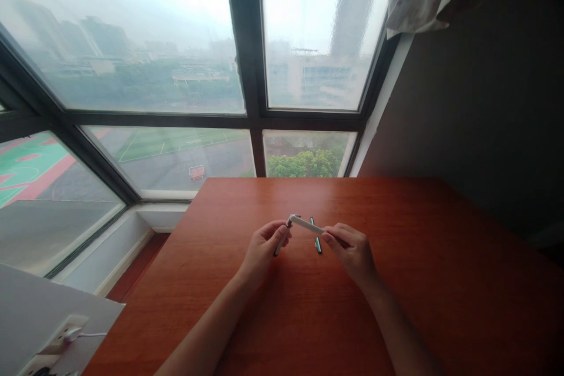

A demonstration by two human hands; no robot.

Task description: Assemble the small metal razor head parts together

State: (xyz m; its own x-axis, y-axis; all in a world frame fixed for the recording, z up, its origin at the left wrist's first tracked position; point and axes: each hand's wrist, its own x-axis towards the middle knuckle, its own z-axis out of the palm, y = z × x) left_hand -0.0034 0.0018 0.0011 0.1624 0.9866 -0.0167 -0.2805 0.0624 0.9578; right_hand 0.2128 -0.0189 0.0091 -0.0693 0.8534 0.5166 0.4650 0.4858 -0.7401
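Where the two hands face each other above the reddish-brown table [440, 276], a pale stick [308, 224] spans the gap between them, running from the right hand's fingertips up and across toward the left hand. The right hand [356, 251] pinches it near its lower end, thumb and fingers closed around it. The left hand [264, 245], roughly level with the other, grips a slim piece [282, 242] between thumb and fingers; that piece slants down toward the wearer, its upper end meeting the stick's far end at an angle. Whether the two parts are joined or only touching, I cannot tell. Just beyond and partly below the stick, between the hands, teal-and-dark strips [318, 245] show on the tabletop, nearer the right hand; the stick crosses in front, so whether this is one object or two is unclear. Behind the table's far edge stands a window [254, 120].
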